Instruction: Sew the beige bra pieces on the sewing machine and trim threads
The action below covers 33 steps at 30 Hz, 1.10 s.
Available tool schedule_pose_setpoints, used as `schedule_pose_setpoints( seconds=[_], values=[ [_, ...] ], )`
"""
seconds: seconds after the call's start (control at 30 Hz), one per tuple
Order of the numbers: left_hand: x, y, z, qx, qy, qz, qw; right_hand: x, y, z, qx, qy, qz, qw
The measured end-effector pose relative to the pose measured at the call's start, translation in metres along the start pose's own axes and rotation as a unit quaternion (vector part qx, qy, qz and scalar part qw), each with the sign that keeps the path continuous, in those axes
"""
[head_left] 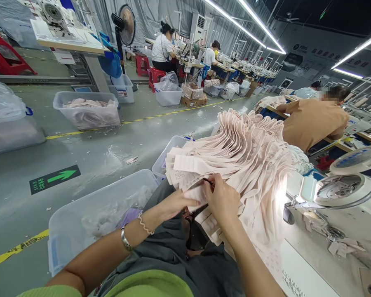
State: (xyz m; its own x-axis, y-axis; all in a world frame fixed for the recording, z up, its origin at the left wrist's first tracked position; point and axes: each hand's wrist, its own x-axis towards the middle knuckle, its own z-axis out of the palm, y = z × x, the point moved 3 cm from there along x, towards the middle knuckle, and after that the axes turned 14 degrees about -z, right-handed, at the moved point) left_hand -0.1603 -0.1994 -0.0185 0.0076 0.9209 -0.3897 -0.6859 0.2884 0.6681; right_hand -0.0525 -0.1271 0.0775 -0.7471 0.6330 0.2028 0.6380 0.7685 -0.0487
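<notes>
A big heap of pale pink fabric pieces [244, 152] lies beside the sewing machine [346, 194] and hangs over the table's front edge. My left hand [175, 203] pinches the end of a pale fabric strip [195, 194] above my lap. At the other side of that strip is my right hand [224, 200], its fingers closed round a small dark tool whose blades are mostly hidden. White paper labels [190, 163] with print lie on the heap just above both hands.
A clear plastic bin [102, 206] with bags stands at my left, and a smaller bin [170, 152] touches the heap's left side. A person in a brown shirt [315, 119] sits beyond the machine. More bins stand across the aisle.
</notes>
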Motion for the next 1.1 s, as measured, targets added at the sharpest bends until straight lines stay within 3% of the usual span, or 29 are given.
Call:
schedule_pose_setpoints(
  seconds=[0.1, 0.23, 0.43, 0.63, 0.73, 0.8, 0.9, 0.97, 1.1],
  values=[
    [0.004, 0.025, -0.006, -0.094, 0.028, 0.066, 0.993, -0.009, 0.001, -0.002, 0.030, 0.044, -0.007, 0.999],
    [0.003, 0.044, -0.002, -0.174, 0.006, 0.056, 0.983, -0.017, 0.000, -0.003, 0.052, 0.058, -0.010, 0.997],
    [-0.002, 0.033, 0.006, -0.186, 0.007, 0.069, 0.980, -0.010, -0.005, 0.000, 0.034, 0.030, -0.013, 0.999],
    [-0.008, 0.016, 0.013, -0.157, -0.041, 0.074, 0.984, -0.001, -0.006, 0.003, -0.016, 0.012, -0.015, 1.000],
    [-0.008, 0.001, 0.016, -0.058, -0.089, -0.003, 0.994, 0.000, -0.004, 0.004, -0.021, 0.004, -0.015, 1.000],
    [-0.005, -0.004, 0.013, 0.000, -0.070, -0.048, 0.996, -0.002, -0.003, 0.003, -0.010, 0.014, -0.013, 1.000],
    [-0.001, 0.012, 0.004, -0.045, 0.005, 0.046, 0.998, -0.012, -0.002, 0.001, 0.030, 0.076, -0.020, 0.996],
    [0.000, 0.027, 0.002, -0.113, 0.017, 0.098, 0.989, -0.020, -0.002, -0.001, 0.054, 0.119, -0.035, 0.991],
    [-0.001, 0.037, 0.005, -0.179, -0.011, 0.078, 0.981, -0.029, -0.002, -0.001, 0.045, 0.124, -0.050, 0.990]
  ],
)
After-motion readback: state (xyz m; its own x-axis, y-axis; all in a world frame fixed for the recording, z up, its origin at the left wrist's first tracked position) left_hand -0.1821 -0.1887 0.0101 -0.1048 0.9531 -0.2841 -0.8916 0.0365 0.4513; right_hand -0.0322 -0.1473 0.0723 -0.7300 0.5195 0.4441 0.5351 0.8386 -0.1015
